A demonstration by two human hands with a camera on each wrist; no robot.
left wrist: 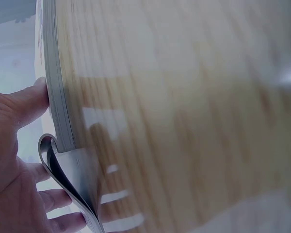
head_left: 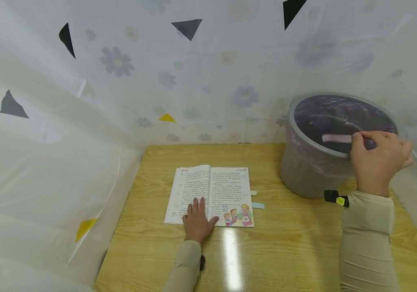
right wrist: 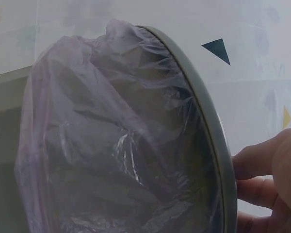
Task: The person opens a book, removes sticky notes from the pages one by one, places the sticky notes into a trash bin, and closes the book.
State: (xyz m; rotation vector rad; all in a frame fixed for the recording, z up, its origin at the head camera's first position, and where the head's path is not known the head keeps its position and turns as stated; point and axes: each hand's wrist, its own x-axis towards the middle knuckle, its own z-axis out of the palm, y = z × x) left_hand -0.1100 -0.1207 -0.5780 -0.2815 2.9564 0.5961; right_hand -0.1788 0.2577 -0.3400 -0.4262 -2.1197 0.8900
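An open book (head_left: pixel 230 190) with printed text and a cartoon picture lies on the wooden table. My left hand (head_left: pixel 197 223) rests on its lower middle, fingers spread over the left page and thumb at the right page. In the left wrist view, the book's page edge (left wrist: pixel 58 82) stands beside the thumb and a lower corner curls up. Two sticky tabs, one pale green (head_left: pixel 253 193) and one light blue (head_left: pixel 258 206), stick out from the right side. Above the grey trash can (head_left: pixel 299 170), my right hand (head_left: pixel 380 158) pinches a pink sticky tab (head_left: pixel 336 138).
A translucent purple bag (right wrist: pixel 111 131) lines the trash can at the table's back right. Behind and to the left hangs a pale flowered curtain (head_left: pixel 208 81) with black, grey and yellow triangles. Bare wooden table (head_left: pixel 285 251) lies between the book and my right arm.
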